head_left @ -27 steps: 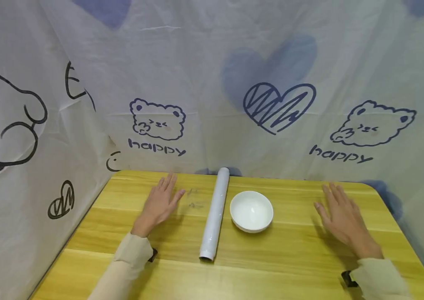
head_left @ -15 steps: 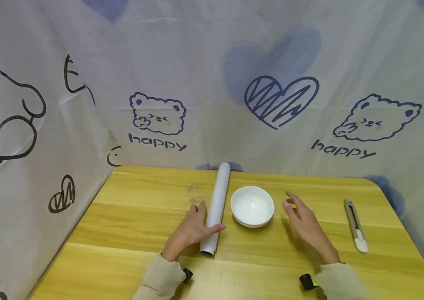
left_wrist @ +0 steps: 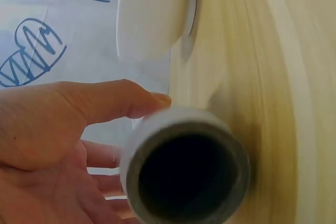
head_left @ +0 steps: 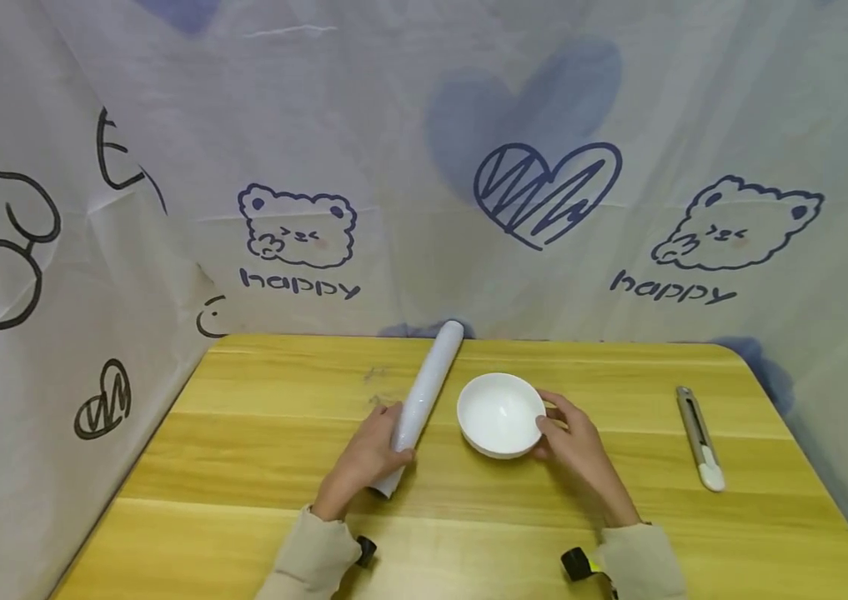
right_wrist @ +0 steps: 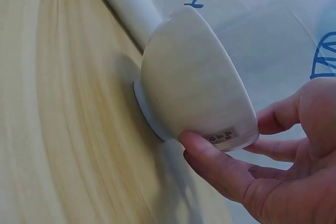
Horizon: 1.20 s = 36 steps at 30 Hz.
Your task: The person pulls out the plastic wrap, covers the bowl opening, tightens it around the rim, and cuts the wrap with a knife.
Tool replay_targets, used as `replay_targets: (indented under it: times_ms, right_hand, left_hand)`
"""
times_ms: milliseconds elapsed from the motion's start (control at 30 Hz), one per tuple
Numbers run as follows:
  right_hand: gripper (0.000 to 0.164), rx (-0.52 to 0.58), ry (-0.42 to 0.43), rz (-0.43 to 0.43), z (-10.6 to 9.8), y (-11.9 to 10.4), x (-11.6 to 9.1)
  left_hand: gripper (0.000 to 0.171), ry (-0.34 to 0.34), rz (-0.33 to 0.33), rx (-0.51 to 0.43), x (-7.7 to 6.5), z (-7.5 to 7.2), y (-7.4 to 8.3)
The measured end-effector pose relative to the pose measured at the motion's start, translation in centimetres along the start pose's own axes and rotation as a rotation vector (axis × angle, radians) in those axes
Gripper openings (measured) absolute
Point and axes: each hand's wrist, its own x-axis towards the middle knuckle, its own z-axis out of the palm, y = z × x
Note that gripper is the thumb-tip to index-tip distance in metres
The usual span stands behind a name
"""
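At table (head_left: 469, 542) | hands (head_left: 365, 457) (head_left: 577, 442) grasping | left — hollow white roll (head_left: 429, 379) | right — glossy white bowl (head_left: 500, 417)

Utility knife (head_left: 700, 440) on wood-grain table (head_left: 469, 525), printed cloth (head_left: 408, 167)

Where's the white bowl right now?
In the head view, the white bowl is just right of centre, between the glossy white roll on its left and the right hand, which grips its right side.
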Motion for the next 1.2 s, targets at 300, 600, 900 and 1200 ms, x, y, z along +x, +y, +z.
replay_targets:
  times_ms: [300, 600, 900, 1200]
  right_hand:
    - [0.043, 0.068, -0.009, -0.001, -0.1, -0.1, -1.2]
    - [0.043, 0.215, -0.011, 0.054, 0.3, -0.4, -1.7]
    - [0.044, 0.284, 0.018, 0.1, 1.1, -0.4, -1.5]
    - [0.045, 0.33, 0.048, 0.092, 2.7, -0.6, -1.2]
  left_hand:
    - [0.064, 0.003, 0.059, 0.022, 1.1, -0.4, -0.2]
    - [0.057, 0.075, 0.117, 0.13, 5.0, -0.4, -0.5]
    - [0.061, 0.082, 0.347, 0.101, 10.3, -0.3, -2.4]
    - [0.053, 0.085, 0.41, 0.008, 13.5, -0.5, -3.0]
